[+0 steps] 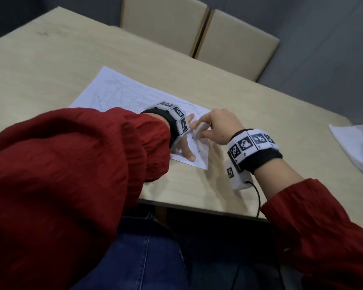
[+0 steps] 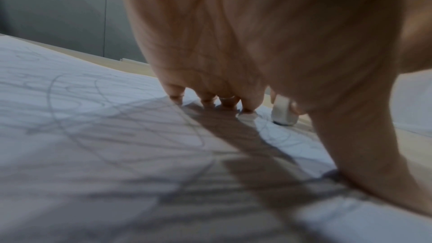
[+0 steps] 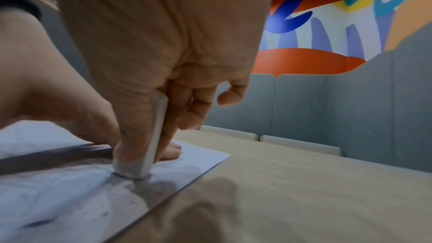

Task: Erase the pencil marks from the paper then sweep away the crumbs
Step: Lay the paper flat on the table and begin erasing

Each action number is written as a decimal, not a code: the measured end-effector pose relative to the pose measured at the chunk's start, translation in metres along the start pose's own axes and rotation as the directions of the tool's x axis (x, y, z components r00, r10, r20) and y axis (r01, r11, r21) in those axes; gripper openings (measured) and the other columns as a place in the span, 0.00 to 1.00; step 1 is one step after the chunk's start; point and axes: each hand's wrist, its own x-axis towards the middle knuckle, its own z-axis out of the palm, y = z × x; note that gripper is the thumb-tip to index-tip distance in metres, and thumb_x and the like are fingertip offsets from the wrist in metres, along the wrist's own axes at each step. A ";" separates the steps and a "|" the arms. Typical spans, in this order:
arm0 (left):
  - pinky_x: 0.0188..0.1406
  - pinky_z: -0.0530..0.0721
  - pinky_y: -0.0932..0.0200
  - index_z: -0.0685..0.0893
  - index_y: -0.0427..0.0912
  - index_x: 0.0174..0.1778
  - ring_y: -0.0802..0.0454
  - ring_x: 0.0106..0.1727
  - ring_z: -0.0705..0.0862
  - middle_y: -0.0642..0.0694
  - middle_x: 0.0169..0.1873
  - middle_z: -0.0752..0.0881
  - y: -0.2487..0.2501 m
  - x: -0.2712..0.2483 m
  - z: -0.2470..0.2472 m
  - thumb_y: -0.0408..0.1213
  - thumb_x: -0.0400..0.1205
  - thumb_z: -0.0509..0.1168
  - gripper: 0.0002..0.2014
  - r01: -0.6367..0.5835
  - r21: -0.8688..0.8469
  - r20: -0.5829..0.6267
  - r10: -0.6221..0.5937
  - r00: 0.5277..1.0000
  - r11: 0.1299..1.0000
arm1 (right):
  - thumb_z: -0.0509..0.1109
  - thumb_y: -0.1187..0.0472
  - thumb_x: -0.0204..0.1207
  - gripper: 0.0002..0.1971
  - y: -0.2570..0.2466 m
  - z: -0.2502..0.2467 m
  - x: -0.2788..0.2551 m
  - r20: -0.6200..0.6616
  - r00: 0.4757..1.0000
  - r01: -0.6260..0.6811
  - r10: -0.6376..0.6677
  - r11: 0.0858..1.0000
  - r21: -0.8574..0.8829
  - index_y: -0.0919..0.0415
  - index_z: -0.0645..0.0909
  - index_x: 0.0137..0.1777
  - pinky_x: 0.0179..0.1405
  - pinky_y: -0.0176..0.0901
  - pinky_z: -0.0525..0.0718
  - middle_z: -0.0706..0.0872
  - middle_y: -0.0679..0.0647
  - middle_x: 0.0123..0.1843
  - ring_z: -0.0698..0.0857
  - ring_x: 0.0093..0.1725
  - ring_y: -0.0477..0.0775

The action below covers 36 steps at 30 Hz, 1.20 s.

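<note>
A white sheet of paper [image 1: 117, 93] with grey pencil scribbles lies on the wooden table. My left hand [image 1: 187, 141] lies flat on the sheet's near right part, fingers straight and spread, pressing it down. My right hand [image 1: 216, 126] pinches a white eraser [image 1: 200, 129] between thumb and fingers. The eraser [image 3: 149, 147] stands on end, its lower tip touching the paper [image 3: 70, 191] near the right edge. In the left wrist view the eraser [image 2: 282, 112] shows just beyond my fingertips [image 2: 226, 103]. Small dark specks lie on the sheet around the eraser.
The table [image 1: 50, 55] runs far to the left and back. Two beige chairs [image 1: 235, 40] stand at its far side. More white paper [image 1: 356, 147] lies at the right edge. The table's near edge [image 1: 197, 208] is close to my right wrist.
</note>
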 end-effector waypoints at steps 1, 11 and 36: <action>0.80 0.39 0.34 0.34 0.60 0.84 0.41 0.84 0.33 0.49 0.83 0.30 0.001 -0.002 -0.001 0.76 0.56 0.71 0.69 -0.001 -0.004 -0.001 0.001 1.000 1.000 | 0.78 0.52 0.68 0.07 0.000 0.001 0.000 0.005 1.000 -0.009 0.009 1.000 0.012 0.44 0.89 0.46 0.44 0.38 0.65 0.74 0.37 0.27 0.74 0.38 0.47; 0.80 0.38 0.35 0.31 0.58 0.83 0.42 0.84 0.31 0.49 0.83 0.31 0.003 -0.006 -0.002 0.77 0.60 0.69 0.68 -0.001 0.015 0.005 0.000 1.000 1.000 | 0.78 0.47 0.68 0.06 0.006 -0.001 -0.007 0.008 1.000 -0.024 0.024 0.996 0.085 0.43 0.89 0.44 0.44 0.40 0.66 0.78 0.37 0.24 0.74 0.32 0.41; 0.81 0.39 0.37 0.32 0.53 0.84 0.43 0.84 0.33 0.49 0.84 0.31 0.006 -0.011 -0.005 0.78 0.58 0.68 0.70 0.036 0.059 0.005 -0.036 0.999 0.998 | 0.77 0.50 0.68 0.07 0.004 -0.003 -0.008 -0.008 1.000 -0.010 0.010 0.999 -0.033 0.46 0.90 0.46 0.45 0.38 0.64 0.78 0.39 0.30 0.74 0.35 0.44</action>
